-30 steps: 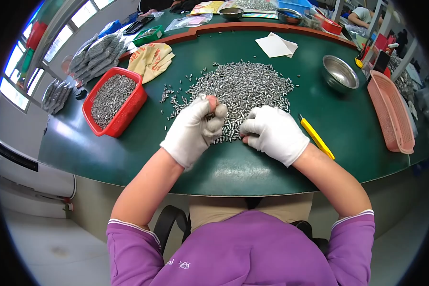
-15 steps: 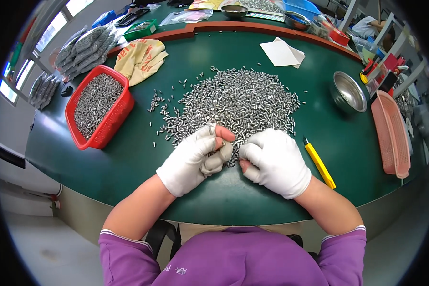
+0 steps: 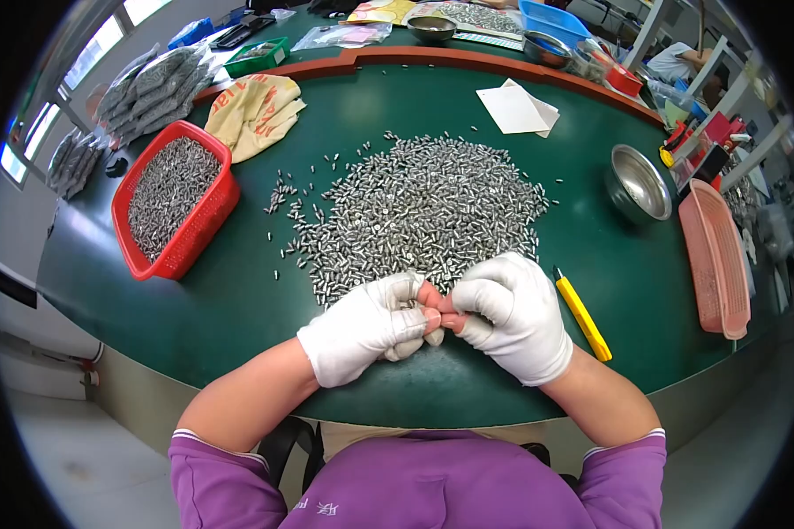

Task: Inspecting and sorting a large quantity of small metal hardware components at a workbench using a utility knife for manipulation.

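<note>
A wide heap of small silvery metal pins (image 3: 432, 203) lies on the green tabletop (image 3: 238, 326), with loose ones scattered off its left side. At the heap's near edge, my left hand (image 3: 375, 322), in a white glove with bare fingertips, is closed in a pinch. My right hand (image 3: 516, 313), gloved the same way, also pinches, its fingertips meeting those of the left. Whatever lies between the fingertips is too small and covered to make out. Just right of my right hand lies a yellow utility knife (image 3: 584, 317).
On the left stands a red basket (image 3: 205, 216) full of pins, beside a crumpled cloth sack (image 3: 254, 116). To the right are a metal bowl (image 3: 639, 185) and a pink basket (image 3: 713, 264). White cards (image 3: 513, 109) lie farther back, before a raised red-brown edge (image 3: 468, 60).
My right hand has moved in to the left until its fingertips touch those of my left hand. The whole view has shifted slightly.
</note>
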`<state>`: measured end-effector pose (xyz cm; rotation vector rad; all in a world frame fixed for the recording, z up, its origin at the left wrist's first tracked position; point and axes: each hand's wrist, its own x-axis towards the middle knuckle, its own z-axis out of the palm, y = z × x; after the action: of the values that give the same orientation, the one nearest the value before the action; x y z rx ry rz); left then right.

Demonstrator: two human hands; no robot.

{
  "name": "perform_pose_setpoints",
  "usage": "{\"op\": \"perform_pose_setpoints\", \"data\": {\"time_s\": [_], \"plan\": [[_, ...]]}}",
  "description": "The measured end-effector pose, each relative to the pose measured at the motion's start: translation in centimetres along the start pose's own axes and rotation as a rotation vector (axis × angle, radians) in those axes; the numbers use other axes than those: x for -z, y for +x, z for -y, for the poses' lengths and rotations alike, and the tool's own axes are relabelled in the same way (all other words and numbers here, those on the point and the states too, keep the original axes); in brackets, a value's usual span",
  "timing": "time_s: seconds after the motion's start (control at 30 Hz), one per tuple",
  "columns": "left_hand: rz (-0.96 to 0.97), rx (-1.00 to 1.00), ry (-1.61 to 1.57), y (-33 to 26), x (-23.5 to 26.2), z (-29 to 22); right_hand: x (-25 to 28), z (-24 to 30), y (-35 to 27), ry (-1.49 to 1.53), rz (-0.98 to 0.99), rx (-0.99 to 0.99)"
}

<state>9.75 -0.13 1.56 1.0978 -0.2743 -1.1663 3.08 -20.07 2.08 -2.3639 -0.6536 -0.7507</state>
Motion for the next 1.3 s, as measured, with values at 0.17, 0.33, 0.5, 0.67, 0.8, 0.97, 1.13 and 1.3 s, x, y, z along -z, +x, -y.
{"op": "perform_pose_setpoints", "data": {"time_s": [0.17,0.33,0.5,0.67,0.8,0.97,1.13,1.3], "plan": [[-0.018,-0.016,0.003,0.1,0.0,-0.1,-0.2,-0.5,-0.1,0.089,-0.05,-0.1],[-0.018,-0.023,-0.041,0.1,0.1,-0.1,0.3,0.1,0.1,0.063,-0.021,-0.1],[0.006,-0.044,-0.096,0.2,0.4,0.3,0.2,0.1,0.0,0.041,0.022,-0.068],[-0.006,-0.05,-0.122,0.1,0.5,0.3,-0.1,-0.1,0.0,0.077,-0.001,-0.064],[0.02,-0.067,-0.126,0.3,0.7,0.3,0.0,0.0,0.4,0.039,-0.089,0.01],[0.047,-0.097,-0.134,0.0,0.9,0.4,0.4,0.8,0.6,-0.063,-0.087,0.013],[0.133,-0.264,-0.082,0.5,0.9,-0.3,0.8,0.1,0.1,-0.142,-0.092,-0.048],[0.057,-0.412,-0.14,-0.2,1.3,-0.8,3.8,0.9,-0.4,-0.391,-0.069,-0.228]]}}
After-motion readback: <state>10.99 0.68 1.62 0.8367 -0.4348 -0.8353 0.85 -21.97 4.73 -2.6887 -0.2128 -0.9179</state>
